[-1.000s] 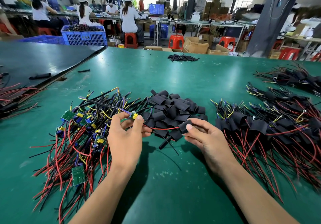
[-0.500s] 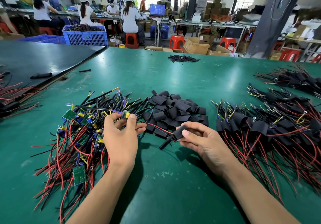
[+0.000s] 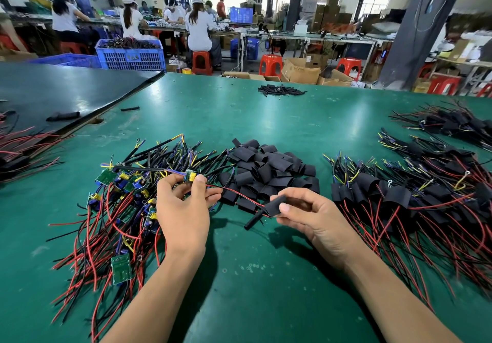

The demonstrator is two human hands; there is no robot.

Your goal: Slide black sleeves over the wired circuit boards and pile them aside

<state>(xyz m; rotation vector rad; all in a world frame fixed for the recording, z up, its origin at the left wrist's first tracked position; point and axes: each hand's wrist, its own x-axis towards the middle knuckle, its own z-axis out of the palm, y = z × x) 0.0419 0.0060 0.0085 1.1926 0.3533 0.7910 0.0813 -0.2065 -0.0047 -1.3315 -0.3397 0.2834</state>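
Wired circuit boards (image 3: 117,209) sprawled across the left of the green bench (image 3: 266,276), finished ones (image 3: 426,204) piled right, loose black sleeves (image 3: 269,172) between, all within reach. Of the hands, the left hand (image 3: 183,215) pinched one board (image 3: 191,176). The right hand (image 3: 314,217) pinched a sleeve (image 3: 275,205) threaded on its red lead (image 3: 234,193), seemingly ready to slide.

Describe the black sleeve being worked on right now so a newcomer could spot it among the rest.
On the green table, find the heap of loose black sleeves in the middle. Just in front of it, the right hand pinches one sleeve. Unlike those loose ones, it has red and black wires running into it from the circuit board in the left hand.
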